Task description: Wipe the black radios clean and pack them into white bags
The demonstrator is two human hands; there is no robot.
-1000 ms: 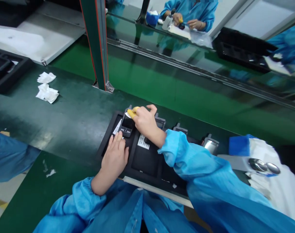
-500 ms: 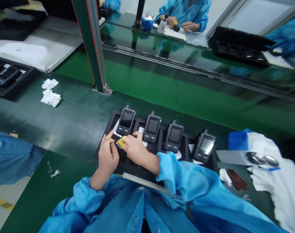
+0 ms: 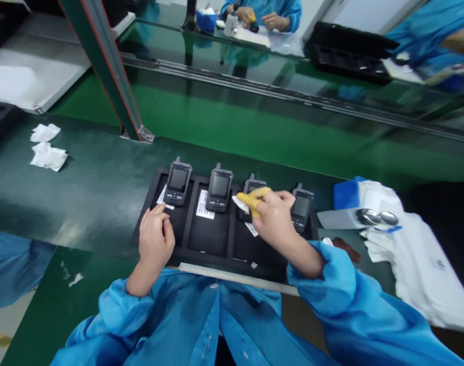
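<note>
A black tray (image 3: pixel 148 195) on the green bench holds several small black handsets with screens, standing in a row. My left hand (image 3: pixel 154 241) rests with loosely curled fingers on the tray's near left part, below the leftmost handset (image 3: pixel 177 180). My right hand (image 3: pixel 276 218), with yellow finger cots on thumb and forefinger, pinches a small white piece (image 3: pixel 240 202) over the third handset (image 3: pixel 251 185). The second handset (image 3: pixel 219 189) and the fourth handset (image 3: pixel 302 204) stand untouched. White paper labels (image 3: pixel 204 211) lie in the tray's slots.
Crumpled white wipes (image 3: pixel 47 155) lie at the far left. A green metal post (image 3: pixel 102 71) stands behind the tray. To the right are a blue block (image 3: pixel 346 194), white cloth (image 3: pixel 411 264) and a shiny metal tool (image 3: pixel 377 217). Across the conveyor another person's hands (image 3: pixel 260 18) work.
My right hand moved right from the tray's left slots to the third handset, carrying the white piece. My left hand stayed on the tray's left part. The view shifted right.
</note>
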